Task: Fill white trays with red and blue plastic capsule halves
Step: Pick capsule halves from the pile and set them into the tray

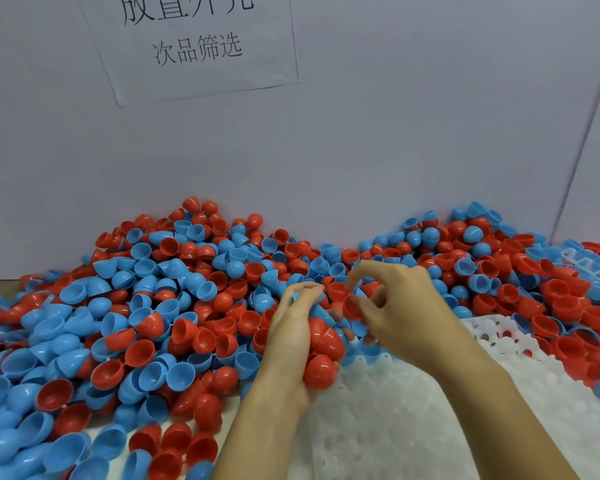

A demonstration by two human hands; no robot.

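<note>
A big heap of red and blue capsule halves (174, 306) covers the table from the left edge to the far right. My left hand (291, 337) cradles a stack of red and blue halves (323, 355) against its palm, fingers curled round them. Just to its right, my right hand (395, 306) pinches a red half (350, 308) between thumb and fingers above the heap. A white tray (413, 427) with round holes lies under my forearms at the lower right; its holes look bare here.
A grey wall stands right behind the heap, with a paper sign (194, 43) taped on it. Another white tray (589, 268) sticks out of the capsules at the far right. Loose halves lie along the near left edge.
</note>
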